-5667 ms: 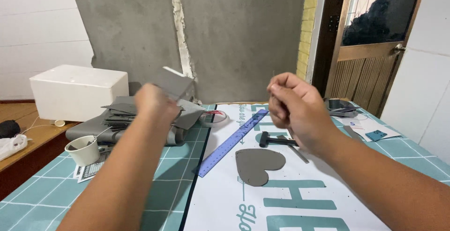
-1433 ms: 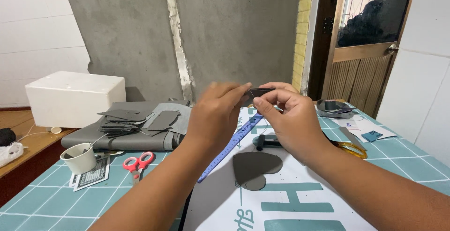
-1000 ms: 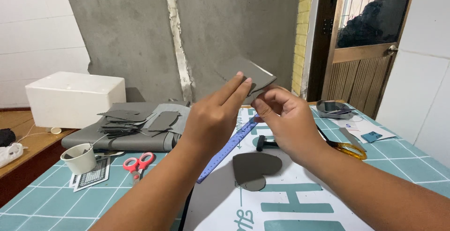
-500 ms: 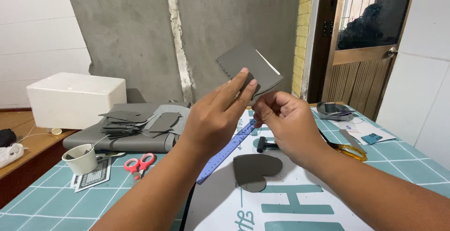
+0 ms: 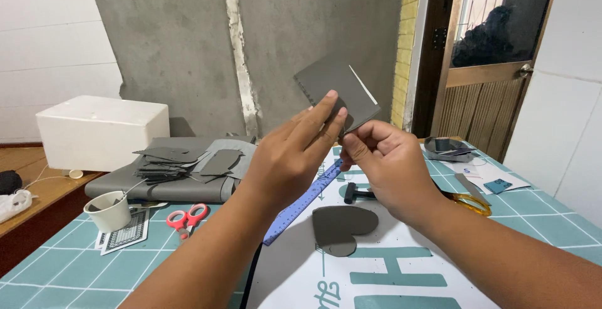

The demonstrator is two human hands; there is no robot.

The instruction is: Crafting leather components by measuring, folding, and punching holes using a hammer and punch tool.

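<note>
Both my hands hold up a flat grey sheet piece (image 5: 335, 86) in front of me, above the table. My left hand (image 5: 290, 155) presses its fingertips against the piece's lower edge, fingers stretched. My right hand (image 5: 382, 165) pinches the same lower corner from below. Under my hands on the table lie a blue ruler (image 5: 304, 201), a grey heart-like cutout (image 5: 342, 226) and a small black tool (image 5: 357, 193).
To the left are red-handled scissors (image 5: 187, 216), a white cup (image 5: 110, 212), a stack of grey cut pieces (image 5: 166, 162) on folded grey material, and a white foam box (image 5: 100, 130). Yellow-handled scissors (image 5: 467, 199) lie to the right. A white printed sheet (image 5: 401, 271) covers the teal cutting mat (image 5: 69, 268).
The grey piece has been raised and turned from near edge-on to face me more fully. Both hands stay on its lower edge.
</note>
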